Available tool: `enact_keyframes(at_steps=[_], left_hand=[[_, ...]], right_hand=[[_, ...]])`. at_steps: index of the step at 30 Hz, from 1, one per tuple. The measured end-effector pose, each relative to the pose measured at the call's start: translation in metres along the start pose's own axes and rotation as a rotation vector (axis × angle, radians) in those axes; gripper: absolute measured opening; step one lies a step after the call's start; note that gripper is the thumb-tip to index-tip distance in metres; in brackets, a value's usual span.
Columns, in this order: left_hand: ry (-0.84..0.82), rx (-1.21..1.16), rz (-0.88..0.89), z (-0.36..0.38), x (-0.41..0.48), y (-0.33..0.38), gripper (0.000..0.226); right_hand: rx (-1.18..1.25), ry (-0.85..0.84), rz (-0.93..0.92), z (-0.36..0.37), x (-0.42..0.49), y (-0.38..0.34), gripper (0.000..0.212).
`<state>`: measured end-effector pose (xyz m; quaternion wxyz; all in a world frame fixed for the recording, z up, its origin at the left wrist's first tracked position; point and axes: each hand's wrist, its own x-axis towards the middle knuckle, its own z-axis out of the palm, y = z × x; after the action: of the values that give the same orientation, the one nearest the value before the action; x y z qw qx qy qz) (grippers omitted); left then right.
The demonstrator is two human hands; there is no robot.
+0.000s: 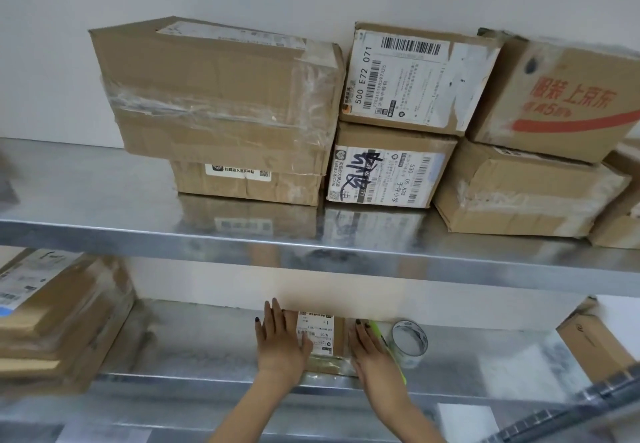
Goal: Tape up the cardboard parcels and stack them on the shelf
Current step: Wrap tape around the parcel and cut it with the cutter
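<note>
A small cardboard parcel (327, 342) with a white shipping label lies on the lower metal shelf (194, 345). My left hand (280, 342) rests flat on its left side with straight fingers. My right hand (369, 347) lies flat along its right side, fingers straight. A roll of clear tape (408, 342) stands just right of my right hand. A yellow-green cutter (388, 345) lies partly hidden beneath that hand. Several taped parcels are stacked on the upper shelf (104, 231), among them a large box (221, 92) and a labelled box (412, 78).
Flat parcels are piled at the left end of the lower shelf (52, 318). Another box (592, 342) sits at its right end. The upper shelf's front lip hangs just above my hands. A red-printed box (561, 99) tops the right stack.
</note>
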<state>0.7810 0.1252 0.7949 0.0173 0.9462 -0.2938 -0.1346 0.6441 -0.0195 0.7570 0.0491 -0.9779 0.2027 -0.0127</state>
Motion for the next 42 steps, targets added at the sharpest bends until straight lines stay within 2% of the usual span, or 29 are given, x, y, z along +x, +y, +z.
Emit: enact_keyframes(at_steps=[17, 33, 39, 42], left_hand=[[-0.044, 0.022, 0.010, -0.001, 0.003, -0.001, 0.072], [-0.037, -0.001, 0.009, 0.001, 0.004, -0.001, 0.072], [-0.038, 0.004, 0.009, 0.002, 0.004, -0.001, 0.073], [-0.029, 0.004, 0.009, 0.003, 0.004, -0.002, 0.072]], right_hand=[[-0.023, 0.020, 0.009, -0.010, -0.004, -0.006, 0.091], [-0.017, 0.029, 0.017, -0.007, -0.003, -0.005, 0.081], [0.063, 0.033, -0.095, -0.014, -0.012, -0.005, 0.077], [0.346, 0.034, -0.077, -0.014, -0.011, 0.005, 0.065]])
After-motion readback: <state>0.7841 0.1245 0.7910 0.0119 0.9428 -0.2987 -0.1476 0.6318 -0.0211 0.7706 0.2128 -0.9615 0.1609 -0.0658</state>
